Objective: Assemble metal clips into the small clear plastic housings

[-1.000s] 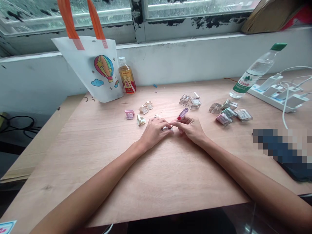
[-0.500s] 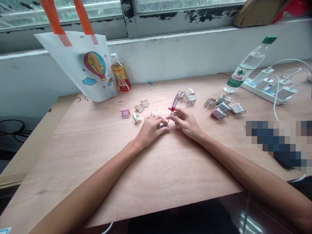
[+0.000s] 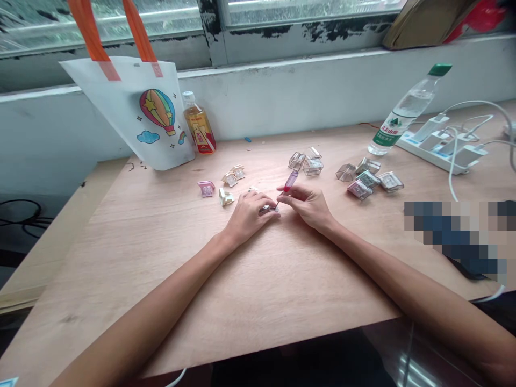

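Note:
Closed around the handle of a small screwdriver is my right hand; the handle is clear purple with a red collar. Its thin shaft slants down to a small plastic piece on the table. My left hand pins that piece between fingers and thumb, hiding much of it. Left of it lie a pink plastic piece and several cream ones. Beyond my right hand sit clear plastic cases. A further group of small boxes, some with pink or green parts, lies to the right.
A white bag with orange handles and an amber drink bottle stand at the back left. A water bottle and a power strip with white cables occupy the back right. A pixelated patch covers something at the right.
The screwdriver leans further to the right, and its handle sits lower in my right hand's changed finger grip. My left hand stays on the piece. The view has shifted slightly.

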Demonstrator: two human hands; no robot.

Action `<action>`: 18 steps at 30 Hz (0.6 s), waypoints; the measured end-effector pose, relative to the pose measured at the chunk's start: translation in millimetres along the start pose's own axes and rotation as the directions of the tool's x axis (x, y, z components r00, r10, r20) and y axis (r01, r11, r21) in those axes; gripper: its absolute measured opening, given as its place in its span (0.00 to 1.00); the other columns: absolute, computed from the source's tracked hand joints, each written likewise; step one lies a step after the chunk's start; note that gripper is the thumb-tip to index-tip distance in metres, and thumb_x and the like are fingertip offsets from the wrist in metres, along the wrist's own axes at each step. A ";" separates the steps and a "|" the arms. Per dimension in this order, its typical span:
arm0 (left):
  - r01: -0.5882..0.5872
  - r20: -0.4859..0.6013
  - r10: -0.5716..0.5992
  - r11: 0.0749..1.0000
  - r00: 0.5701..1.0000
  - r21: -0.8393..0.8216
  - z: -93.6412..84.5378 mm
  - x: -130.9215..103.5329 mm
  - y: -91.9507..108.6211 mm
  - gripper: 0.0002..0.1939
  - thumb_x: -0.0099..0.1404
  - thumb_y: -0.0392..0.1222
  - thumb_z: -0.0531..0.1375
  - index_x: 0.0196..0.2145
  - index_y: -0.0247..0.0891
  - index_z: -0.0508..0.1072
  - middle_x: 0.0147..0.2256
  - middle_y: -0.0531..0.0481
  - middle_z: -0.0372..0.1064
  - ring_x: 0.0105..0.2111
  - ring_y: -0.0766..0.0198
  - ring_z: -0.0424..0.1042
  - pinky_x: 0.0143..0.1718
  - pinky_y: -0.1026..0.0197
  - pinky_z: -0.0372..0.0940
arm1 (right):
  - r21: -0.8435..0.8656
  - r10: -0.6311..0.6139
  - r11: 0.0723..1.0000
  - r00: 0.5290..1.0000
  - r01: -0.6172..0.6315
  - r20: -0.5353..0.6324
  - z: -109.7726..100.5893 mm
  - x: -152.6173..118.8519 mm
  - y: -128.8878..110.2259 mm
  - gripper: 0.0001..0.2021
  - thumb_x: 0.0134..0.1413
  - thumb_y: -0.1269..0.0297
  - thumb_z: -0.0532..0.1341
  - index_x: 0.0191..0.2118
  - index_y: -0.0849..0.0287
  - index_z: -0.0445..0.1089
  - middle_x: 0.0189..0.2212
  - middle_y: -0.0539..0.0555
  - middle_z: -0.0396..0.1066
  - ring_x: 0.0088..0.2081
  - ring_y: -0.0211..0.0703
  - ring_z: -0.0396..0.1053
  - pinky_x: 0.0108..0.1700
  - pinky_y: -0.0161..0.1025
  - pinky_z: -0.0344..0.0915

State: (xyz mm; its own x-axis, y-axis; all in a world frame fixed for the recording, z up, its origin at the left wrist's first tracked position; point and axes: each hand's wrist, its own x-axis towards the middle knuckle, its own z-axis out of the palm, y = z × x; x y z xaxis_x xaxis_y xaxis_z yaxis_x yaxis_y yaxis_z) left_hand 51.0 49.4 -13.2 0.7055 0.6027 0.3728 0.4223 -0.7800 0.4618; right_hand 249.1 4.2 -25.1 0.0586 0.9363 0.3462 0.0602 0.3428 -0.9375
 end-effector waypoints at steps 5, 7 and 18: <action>0.059 -0.004 -0.059 0.998 0.998 -0.013 -1.9 -1.1 3.6 0.11 0.64 0.45 0.69 0.42 0.41 0.76 0.42 0.50 0.79 0.45 0.55 0.72 0.52 0.52 0.58 | 0.074 0.057 0.995 0.993 -0.065 0.103 -2.7 -0.2 -9.7 0.21 0.55 0.54 0.70 0.51 0.57 0.72 0.33 0.51 0.79 0.23 0.34 0.65 0.25 0.36 0.63; 0.075 -0.017 -0.076 0.997 0.997 -0.025 -2.3 -1.3 4.3 0.13 0.63 0.45 0.70 0.44 0.41 0.74 0.41 0.50 0.77 0.44 0.56 0.73 0.52 0.52 0.59 | 0.086 0.047 0.995 0.990 -0.059 0.135 -1.0 -1.5 -11.7 0.20 0.57 0.52 0.68 0.50 0.58 0.71 0.37 0.53 0.79 0.22 0.33 0.65 0.25 0.36 0.63; 0.061 -0.019 -0.062 0.997 0.998 -0.041 -1.2 1.1 3.5 0.16 0.64 0.43 0.69 0.48 0.41 0.74 0.42 0.48 0.78 0.44 0.55 0.73 0.50 0.52 0.61 | -0.026 -0.070 0.997 0.994 0.073 0.078 3.7 -3.0 -2.9 0.09 0.56 0.55 0.70 0.33 0.56 0.81 0.37 0.53 0.77 0.40 0.45 0.73 0.46 0.43 0.69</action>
State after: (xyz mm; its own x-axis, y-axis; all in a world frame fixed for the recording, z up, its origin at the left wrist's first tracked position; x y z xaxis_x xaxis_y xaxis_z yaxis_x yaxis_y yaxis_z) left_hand 52.5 47.6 -10.1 0.6671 0.6527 0.3591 0.4404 -0.7343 0.5166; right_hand 245.1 0.7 -23.5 -0.0238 0.9130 0.4074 0.0899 0.4078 -0.9086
